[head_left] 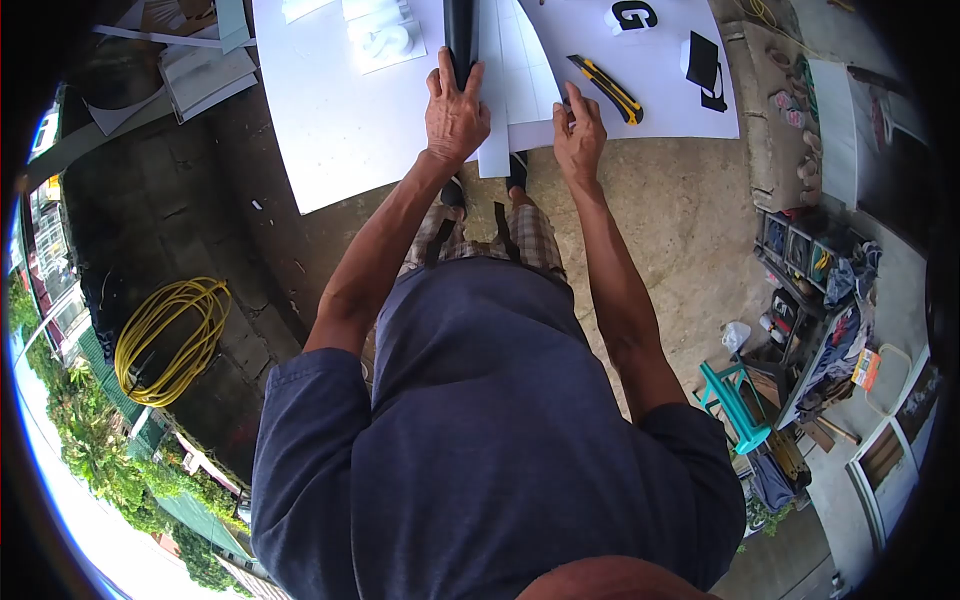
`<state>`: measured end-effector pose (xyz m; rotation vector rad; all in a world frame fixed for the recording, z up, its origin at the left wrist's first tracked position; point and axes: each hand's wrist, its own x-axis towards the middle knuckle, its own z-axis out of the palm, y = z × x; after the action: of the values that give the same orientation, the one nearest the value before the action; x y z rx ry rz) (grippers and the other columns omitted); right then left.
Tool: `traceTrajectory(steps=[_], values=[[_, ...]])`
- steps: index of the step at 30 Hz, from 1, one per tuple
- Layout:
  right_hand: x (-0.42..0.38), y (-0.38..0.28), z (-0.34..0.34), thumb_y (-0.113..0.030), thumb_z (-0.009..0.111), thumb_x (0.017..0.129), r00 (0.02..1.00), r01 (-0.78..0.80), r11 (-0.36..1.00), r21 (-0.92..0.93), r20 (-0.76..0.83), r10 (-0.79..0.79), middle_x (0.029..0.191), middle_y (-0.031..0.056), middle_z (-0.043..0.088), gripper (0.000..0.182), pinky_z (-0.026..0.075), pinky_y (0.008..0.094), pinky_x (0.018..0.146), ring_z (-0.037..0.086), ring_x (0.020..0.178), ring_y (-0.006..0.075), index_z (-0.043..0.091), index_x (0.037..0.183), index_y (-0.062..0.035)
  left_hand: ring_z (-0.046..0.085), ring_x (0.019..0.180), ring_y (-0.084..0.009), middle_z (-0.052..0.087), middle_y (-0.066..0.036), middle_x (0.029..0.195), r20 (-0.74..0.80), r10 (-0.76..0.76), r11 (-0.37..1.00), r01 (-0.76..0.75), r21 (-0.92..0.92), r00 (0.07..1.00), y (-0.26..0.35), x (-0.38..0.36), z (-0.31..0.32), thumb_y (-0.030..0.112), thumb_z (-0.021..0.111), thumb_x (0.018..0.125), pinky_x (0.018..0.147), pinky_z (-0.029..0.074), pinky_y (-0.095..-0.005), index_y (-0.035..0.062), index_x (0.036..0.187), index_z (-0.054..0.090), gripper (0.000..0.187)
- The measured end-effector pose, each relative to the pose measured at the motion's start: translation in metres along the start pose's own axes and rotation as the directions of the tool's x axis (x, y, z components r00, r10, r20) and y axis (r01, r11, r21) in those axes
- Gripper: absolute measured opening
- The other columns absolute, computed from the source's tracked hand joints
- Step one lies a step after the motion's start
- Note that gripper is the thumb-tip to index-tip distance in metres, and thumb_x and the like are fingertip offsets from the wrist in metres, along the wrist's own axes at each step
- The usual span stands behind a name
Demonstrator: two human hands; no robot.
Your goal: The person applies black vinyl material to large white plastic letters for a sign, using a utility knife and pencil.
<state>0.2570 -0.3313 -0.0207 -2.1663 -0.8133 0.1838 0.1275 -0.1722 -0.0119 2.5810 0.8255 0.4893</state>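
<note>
My left hand [458, 117] lies with its fingers stretched out over the near end of a long black bar [461, 35], pressing it down on white sheet material. Just right of the bar is a narrow white strip [493, 150] whose end hangs past the table edge. Beside it, a white sheet with faint ruled lines [530, 80] has a curved right side. At this sheet's near right edge my right hand [580, 138] has its thumb and curled fingers closed on the border. A yellow and black utility knife [610, 90] lies right of that hand, touched by neither hand.
On the white table board [330, 130] are white raised letters [385, 35], a black letter G [633, 16] and black cut pieces [703, 65]. A coiled yellow cable [170, 340] lies on the left. A teal stool [738, 405] and cluttered shelves [800, 250] stand right.
</note>
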Motion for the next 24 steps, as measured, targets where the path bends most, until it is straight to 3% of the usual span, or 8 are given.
traceTrajectory(steps=[3, 6, 8, 11, 14, 17, 21, 24], values=[[0.009, 0.013, -0.002, -0.007, 0.069, 0.091, 0.999, -0.053, 0.999, 0.006, 0.011, 0.053, 0.098, 0.0127, 0.066, 0.039, 0.055, 0.0394, 0.072, 0.068, 0.08, 0.0279, 0.065, 0.13, -0.0038, 0.044, 0.123, -0.052, 0.021, -0.034, 0.156, 0.023, -0.014, 0.998, 0.015, -0.053, 1.0, -0.002, -0.001, 0.001, 0.003, 0.07, 0.073, 0.088, 0.057, -0.0521, 0.0115, 0.14, 0.054, 0.069], [0.016, 0.028, 0.007, -0.006, 0.068, 0.089, 0.999, 0.026, 0.996, 0.081, -0.024, -0.024, 0.092, 0.0155, 0.07, 0.034, 0.055, 0.0387, 0.073, 0.069, 0.077, 0.0286, 0.069, 0.123, -0.0023, 0.04, 0.131, -0.0493, 0.02, -0.028, 0.16, 0.008, 0.046, 0.994, -0.046, 0.095, 0.999, -0.005, 0.002, -0.001, 0.008, 0.073, 0.074, 0.1, 0.049, -0.0548, 0.0127, 0.14, 0.055, 0.069], [0.023, 0.034, 0.009, -0.01, 0.066, 0.086, 0.99, -0.135, 0.988, 0.07, 0.04, 0.133, 0.087, 0.0174, 0.073, 0.029, 0.055, 0.0398, 0.075, 0.071, 0.077, 0.0317, 0.074, 0.113, -0.0029, 0.034, 0.14, -0.0452, 0.021, -0.013, 0.165, 0.052, 0.163, 0.974, -0.169, 0.153, 0.985, -0.01, 0.005, -0.003, 0.016, 0.077, 0.076, 0.109, 0.038, -0.0588, 0.0169, 0.142, 0.055, 0.07], [0.034, 0.034, 0.005, -0.015, 0.064, 0.083, 0.984, -0.132, 0.991, -0.031, 0.116, 0.135, 0.085, 0.017, 0.074, 0.026, 0.055, 0.0413, 0.077, 0.072, 0.079, 0.034, 0.075, 0.104, -0.0039, 0.024, 0.149, -0.0414, 0.025, -0.003, 0.166, 0.166, 0.214, 0.949, -0.245, 0.198, 0.963, -0.014, 0.011, -0.007, 0.021, 0.077, 0.077, 0.114, 0.03, -0.0648, 0.0167, 0.141, 0.058, 0.067], [0.043, 0.03, -0.002, -0.016, 0.063, 0.083, 0.961, -0.15, 0.984, -0.095, 0.218, 0.168, 0.088, 0.018, 0.075, 0.025, 0.056, 0.0422, 0.078, 0.073, 0.082, 0.0348, 0.074, 0.101, -0.0035, 0.014, 0.153, -0.0419, 0.029, -0.002, 0.165, 0.323, 0.205, 0.905, -0.305, 0.296, 0.924, -0.017, 0.018, -0.014, 0.029, 0.078, 0.079, 0.116, 0.022, -0.0715, 0.0158, 0.139, 0.061, 0.064], [0.047, 0.028, -0.004, -0.017, 0.064, 0.082, 0.945, -0.187, 0.978, -0.09, 0.254, 0.204, 0.087, 0.0184, 0.075, 0.023, 0.056, 0.042, 0.078, 0.073, 0.082, 0.035, 0.074, 0.098, -0.0032, 0.008, 0.155, -0.0426, 0.035, -0.003, 0.162, 0.337, 0.235, 0.905, -0.332, 0.265, 0.912, -0.014, 0.022, -0.02, 0.038, 0.079, 0.08, 0.119, 0.013, -0.0739, 0.0131, 0.136, 0.065, 0.063], [0.049, 0.033, -0.001, -0.017, 0.064, 0.082, 0.95, -0.179, 0.981, -0.079, 0.247, 0.193, 0.085, 0.0185, 0.074, 0.024, 0.055, 0.0421, 0.077, 0.072, 0.08, 0.0355, 0.074, 0.098, -0.003, 0.007, 0.154, -0.0448, 0.036, -0.006, 0.16, 0.384, 0.204, 0.899, -0.328, 0.29, 0.9, -0.011, 0.027, -0.026, 0.045, 0.083, 0.075, 0.118, 0.013, -0.075, 0.0082, 0.134, 0.065, 0.072], [0.048, 0.035, -0.002, -0.016, 0.065, 0.081, 0.931, -0.236, 0.969, -0.075, 0.269, 0.247, 0.083, 0.0174, 0.074, 0.023, 0.055, 0.0419, 0.075, 0.072, 0.079, 0.0351, 0.074, 0.098, -0.0032, 0.011, 0.153, -0.0463, 0.039, -0.015, 0.155, 0.422, 0.222, 0.86, -0.381, 0.339, 0.879, -0.011, 0.031, -0.028, 0.044, 0.088, 0.068, 0.119, 0.012, -0.0737, -0.0052, 0.124, 0.067, 0.077]])
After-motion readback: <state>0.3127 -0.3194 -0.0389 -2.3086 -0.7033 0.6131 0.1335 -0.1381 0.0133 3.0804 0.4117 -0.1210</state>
